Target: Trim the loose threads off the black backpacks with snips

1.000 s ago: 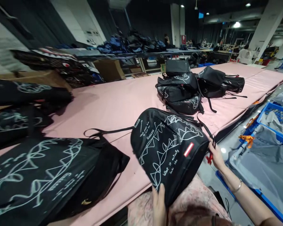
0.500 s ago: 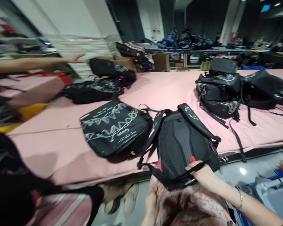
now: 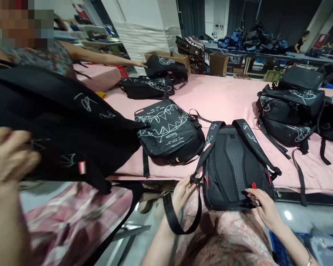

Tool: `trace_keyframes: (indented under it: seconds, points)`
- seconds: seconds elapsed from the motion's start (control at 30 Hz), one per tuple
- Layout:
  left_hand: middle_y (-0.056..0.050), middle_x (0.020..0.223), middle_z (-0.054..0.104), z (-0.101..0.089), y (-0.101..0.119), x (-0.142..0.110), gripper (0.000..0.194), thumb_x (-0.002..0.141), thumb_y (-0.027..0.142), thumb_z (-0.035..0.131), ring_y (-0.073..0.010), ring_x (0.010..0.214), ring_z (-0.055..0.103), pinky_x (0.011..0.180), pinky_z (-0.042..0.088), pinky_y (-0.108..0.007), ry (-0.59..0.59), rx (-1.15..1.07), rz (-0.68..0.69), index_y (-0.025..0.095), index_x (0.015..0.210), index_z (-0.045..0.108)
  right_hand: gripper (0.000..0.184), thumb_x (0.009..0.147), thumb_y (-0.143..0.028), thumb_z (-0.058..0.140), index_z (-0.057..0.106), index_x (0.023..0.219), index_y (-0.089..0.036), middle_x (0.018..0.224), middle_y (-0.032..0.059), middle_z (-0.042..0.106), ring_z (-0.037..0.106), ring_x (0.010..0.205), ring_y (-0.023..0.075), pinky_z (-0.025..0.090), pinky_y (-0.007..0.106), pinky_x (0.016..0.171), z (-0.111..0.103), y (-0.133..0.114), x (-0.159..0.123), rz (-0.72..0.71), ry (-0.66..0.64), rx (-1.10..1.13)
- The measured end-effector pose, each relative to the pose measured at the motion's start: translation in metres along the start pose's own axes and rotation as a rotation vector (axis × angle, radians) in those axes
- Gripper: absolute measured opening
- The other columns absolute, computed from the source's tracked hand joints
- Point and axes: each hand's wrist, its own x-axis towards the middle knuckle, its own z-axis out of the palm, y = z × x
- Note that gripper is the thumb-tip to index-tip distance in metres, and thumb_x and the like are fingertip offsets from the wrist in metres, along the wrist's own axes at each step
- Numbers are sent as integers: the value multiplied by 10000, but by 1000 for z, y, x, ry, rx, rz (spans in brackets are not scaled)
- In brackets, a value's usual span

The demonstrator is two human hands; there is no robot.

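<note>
A black backpack lies back-side up at the near edge of the pink table, its padded straps facing me. My left hand is closed on the lower end of its left shoulder strap, which loops down off the table. My right hand pinches the bag's bottom edge near a small red tab. Another black backpack with white scribble print lies just left of it.
A co-worker at the left holds a black bag in front of them; their blurred hand is close to the camera and their other arm reaches over the table. Several more black backpacks are piled at the right, others at the back left.
The view has swung left and the co-worker's bag has come into the near left. My left hand has moved up and taken the strap; my right hand has shifted to the bag's bottom right edge.
</note>
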Motion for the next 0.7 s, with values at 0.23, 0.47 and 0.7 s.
trace_keyframes:
  seconds: [0.23,0.47,0.7]
  points:
    - [-50,928,613,47,23,-54,412,589,233,714,-139,869,579,811,448,-245,-53,146,106,154,954,540,207,869,-314,408,428,1021,-175,786,22,565,552,664,146,436,254,627,-6,-42,28,311,91,77]
    - [-46,869,595,69,13,-73,439,589,255,690,-148,872,570,814,444,-264,35,237,117,136,973,514,140,867,-254,461,519,958,-165,857,47,564,532,796,151,425,269,719,11,-73,77,-62,49,123]
    - [-69,887,639,71,13,-74,370,631,345,660,-168,844,597,792,458,-287,142,223,132,129,917,569,163,876,-255,459,555,953,-149,882,75,575,532,833,167,452,298,741,25,-62,87,-198,49,42]
